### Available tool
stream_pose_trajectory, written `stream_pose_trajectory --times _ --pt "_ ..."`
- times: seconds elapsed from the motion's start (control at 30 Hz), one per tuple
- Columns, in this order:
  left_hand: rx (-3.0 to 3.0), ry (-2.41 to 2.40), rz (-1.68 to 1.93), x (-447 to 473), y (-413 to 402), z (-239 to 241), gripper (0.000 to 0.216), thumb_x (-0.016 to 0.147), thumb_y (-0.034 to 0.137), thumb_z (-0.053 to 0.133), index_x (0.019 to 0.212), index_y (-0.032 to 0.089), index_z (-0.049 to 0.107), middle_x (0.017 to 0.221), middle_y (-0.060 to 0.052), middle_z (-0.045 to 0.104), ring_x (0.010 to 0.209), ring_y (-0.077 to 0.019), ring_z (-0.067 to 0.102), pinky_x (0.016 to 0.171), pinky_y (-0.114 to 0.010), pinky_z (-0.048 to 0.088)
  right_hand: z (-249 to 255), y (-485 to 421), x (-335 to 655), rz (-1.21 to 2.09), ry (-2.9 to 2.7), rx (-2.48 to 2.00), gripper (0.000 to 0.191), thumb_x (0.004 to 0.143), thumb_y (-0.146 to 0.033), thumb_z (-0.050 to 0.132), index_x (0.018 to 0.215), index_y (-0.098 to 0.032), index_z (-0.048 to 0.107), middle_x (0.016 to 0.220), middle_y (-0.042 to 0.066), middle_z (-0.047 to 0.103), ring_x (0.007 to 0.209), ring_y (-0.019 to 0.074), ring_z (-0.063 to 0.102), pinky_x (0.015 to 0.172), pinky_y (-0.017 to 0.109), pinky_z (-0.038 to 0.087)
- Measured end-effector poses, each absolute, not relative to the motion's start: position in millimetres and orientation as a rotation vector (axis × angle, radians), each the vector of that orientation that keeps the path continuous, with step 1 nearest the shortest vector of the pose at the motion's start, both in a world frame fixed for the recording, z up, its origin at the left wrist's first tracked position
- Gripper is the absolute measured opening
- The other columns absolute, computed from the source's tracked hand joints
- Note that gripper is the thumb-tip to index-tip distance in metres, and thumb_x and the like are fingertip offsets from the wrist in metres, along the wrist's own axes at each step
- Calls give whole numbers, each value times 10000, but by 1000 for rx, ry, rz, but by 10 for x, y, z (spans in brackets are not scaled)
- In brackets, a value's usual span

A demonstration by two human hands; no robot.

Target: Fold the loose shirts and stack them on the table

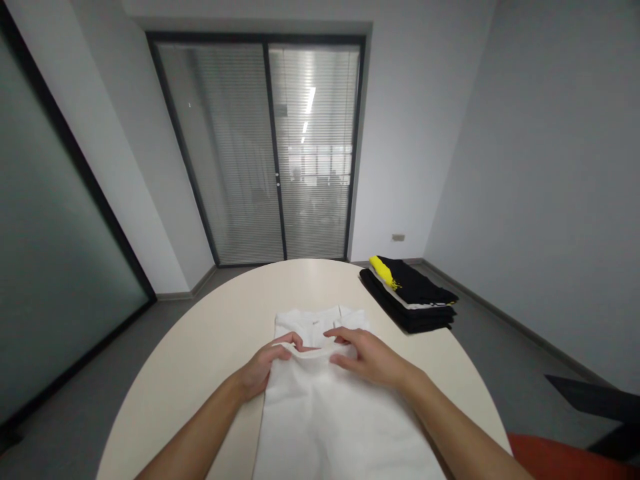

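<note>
A white garment (330, 413) lies spread on the round cream table (210, 333), running from the table's middle toward me. My left hand (265, 365) pinches a fold of the white cloth at its left side, fingers curled round the hem. My right hand (367, 357) rests on the same fold just to the right, fingers bent and pressing or gripping the cloth edge. The two hands nearly meet over the fold.
A stack of folded black clothes with a yellow piece (410, 293) sits at the table's far right edge. Glass doors with blinds (270, 153) stand behind the table. An orange chair seat (565, 460) shows at the lower right.
</note>
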State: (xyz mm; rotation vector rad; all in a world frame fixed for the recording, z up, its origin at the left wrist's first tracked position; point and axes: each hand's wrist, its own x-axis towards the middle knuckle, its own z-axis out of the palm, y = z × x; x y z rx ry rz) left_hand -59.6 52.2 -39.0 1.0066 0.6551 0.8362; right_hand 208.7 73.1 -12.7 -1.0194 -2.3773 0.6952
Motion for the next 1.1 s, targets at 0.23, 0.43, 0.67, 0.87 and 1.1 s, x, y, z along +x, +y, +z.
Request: stream_pose_trajectory --times 0.23,0.43,0.67,0.87,1.1 --pt "1492 1144 1066 -635 631 -420 255 806 388 622 965 190 651 998 -45 722 889 -221 663 779 -289 481 -153 808 2011 717 -2296 -1002 217 959 -346 545 1070 -218 680 1049 54 740 944 203 666 828 279 460" --pt "1905 1530 1127 -691 677 -492 279 912 334 536 1128 208 659 1083 -66 729 988 -228 670 908 -329 471 -144 970 1881 402 -2400 -1147 208 958 -258 509 1087 -215 667 1066 66 736 950 201 670 826 279 441" --pt "2047 1708 876 -821 705 -638 339 843 172 592 1179 198 625 1125 -84 714 1019 -224 656 910 -317 457 -373 1071 1782 290 -2618 -1205 243 974 -234 437 1097 -184 640 1084 97 697 939 204 667 799 279 441" --pt "1872 1652 1187 -755 753 -501 318 887 299 580 1192 214 619 972 -44 684 766 -182 640 749 -282 471 -215 1215 1859 340 -2564 -1076 235 981 -227 431 1071 -179 643 1052 89 696 949 196 651 832 280 453" --pt "1749 1689 1417 -740 1144 -539 323 924 303 529 1233 207 539 1102 -70 661 687 -146 627 703 -270 482 -37 1652 1742 252 -2471 -1043 246 988 -244 444 1084 -182 662 1072 90 696 966 186 638 860 285 451"
